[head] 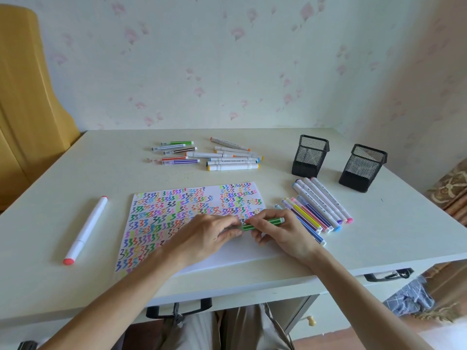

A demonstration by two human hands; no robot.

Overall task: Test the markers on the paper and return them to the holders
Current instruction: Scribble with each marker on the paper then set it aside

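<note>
- Hands meet over the paper point(214, 258) near the front of the surface point(75, 173).
- The right hand point(283, 233) pinches a green marker point(262, 223) around its middle, the marker lying roughly level above the sheet.
- The left hand point(209, 233) curls its fingertips round the marker's left end; whether a cap sits there, I cannot tell.
- The paper is covered in coloured zigzags.
- A red marker point(86, 229) lies alone, left of the sheet.
- Loose markers point(318, 208) lie just right of the right hand; more markers point(209, 155) lie behind the paper.
- Two black mesh holders point(309, 155) point(362, 168) stand at the back right.
</note>
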